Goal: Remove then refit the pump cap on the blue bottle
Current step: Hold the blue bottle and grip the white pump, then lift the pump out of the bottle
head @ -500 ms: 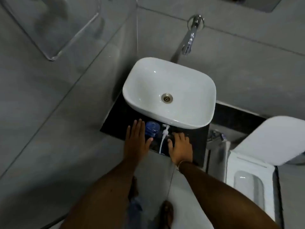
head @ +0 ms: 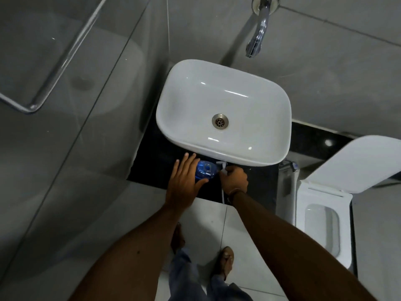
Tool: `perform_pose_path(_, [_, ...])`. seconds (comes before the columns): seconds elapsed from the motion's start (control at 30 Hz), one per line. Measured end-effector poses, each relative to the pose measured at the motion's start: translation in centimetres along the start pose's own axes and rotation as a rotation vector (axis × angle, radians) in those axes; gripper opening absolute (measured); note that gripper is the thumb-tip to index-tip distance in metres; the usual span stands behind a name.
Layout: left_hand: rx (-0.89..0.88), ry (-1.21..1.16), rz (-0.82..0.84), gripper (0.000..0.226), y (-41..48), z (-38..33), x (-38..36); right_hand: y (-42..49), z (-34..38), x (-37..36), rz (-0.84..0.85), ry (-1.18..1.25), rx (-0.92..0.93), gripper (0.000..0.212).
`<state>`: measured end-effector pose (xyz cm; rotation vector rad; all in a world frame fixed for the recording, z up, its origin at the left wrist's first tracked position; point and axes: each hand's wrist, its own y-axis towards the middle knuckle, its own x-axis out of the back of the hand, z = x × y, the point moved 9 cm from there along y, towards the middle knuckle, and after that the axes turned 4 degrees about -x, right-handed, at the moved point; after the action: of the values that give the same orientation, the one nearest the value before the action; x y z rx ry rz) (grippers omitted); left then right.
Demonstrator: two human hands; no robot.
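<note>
The blue bottle (head: 205,170) stands on the black counter (head: 260,181) just in front of the white basin, its open neck showing from above. My left hand (head: 184,183) rests against the bottle's left side, thumb curled under it and fingers spread. My right hand (head: 234,180) is closed around the white pump cap (head: 221,165), which is off the bottle and just to its right. The cap's white dip tube (head: 223,197) hangs below my fist.
A white basin (head: 223,111) fills the counter behind the bottle, with a chrome wall tap (head: 258,33) above it. A white toilet (head: 325,205) with its lid up stands to the right. A glass partition (head: 54,61) is on the left. My feet stand on the tiled floor.
My right hand has closed around the pump cap, which earlier lay on the counter under my open hand. The camera view has shifted downward and closer.
</note>
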<state>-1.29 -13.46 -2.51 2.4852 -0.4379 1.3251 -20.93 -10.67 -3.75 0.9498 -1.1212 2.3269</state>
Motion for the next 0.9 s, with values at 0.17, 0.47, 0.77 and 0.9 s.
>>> perform_pose_path(0.17, [-0.016, -0.037, -0.013, 0.075, 0.1, 0.4, -0.3, -3.4, -0.6, 2.8, 0.01, -0.006, 0.171, 0.016])
perform_pose_path(0.47, [-0.04, -0.046, -0.017, 0.073, 0.2, 0.5, -0.3, -11.2, 6.0, 10.9, -0.12, 0.695, 0.544, 0.027])
perform_pose_path(0.77, [-0.048, -0.051, -0.022, 0.072, 0.0, 0.5, -0.4, -10.6, 7.2, 7.1, -0.082, 0.684, 0.588, 0.022])
perform_pose_path(0.9, [-0.044, -0.049, -0.024, 0.076, 0.1, 0.7, -0.6, -9.1, 6.7, 4.0, -0.067, 0.516, 0.593, 0.016])
